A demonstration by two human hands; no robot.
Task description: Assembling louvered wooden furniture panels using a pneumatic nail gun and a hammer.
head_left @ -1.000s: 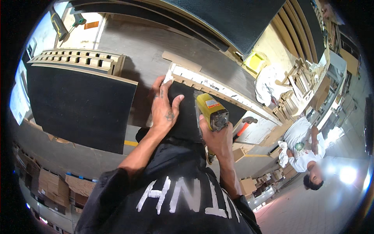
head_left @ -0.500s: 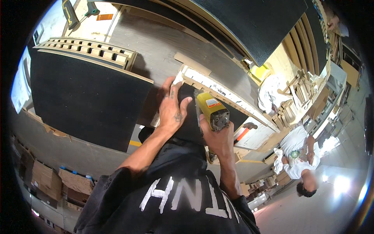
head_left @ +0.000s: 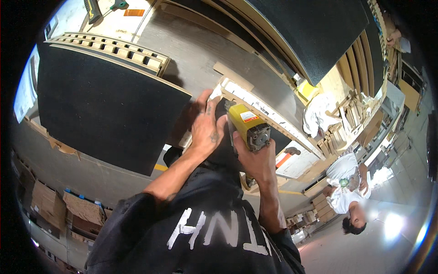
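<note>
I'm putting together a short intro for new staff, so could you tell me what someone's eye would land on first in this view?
At the centre, the right hand grips a yellow power tool while the left hand lies flat on dark fabric stretched over a wooden frame. To the left stands a large black-covered panel with a slatted wooden back. At the lower right, another person in white stands by stacked wooden parts.

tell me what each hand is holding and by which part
The right hand grips the yellow power tool from below, around its body. The left hand lies flat on the dark panel, gripping nothing.
</note>
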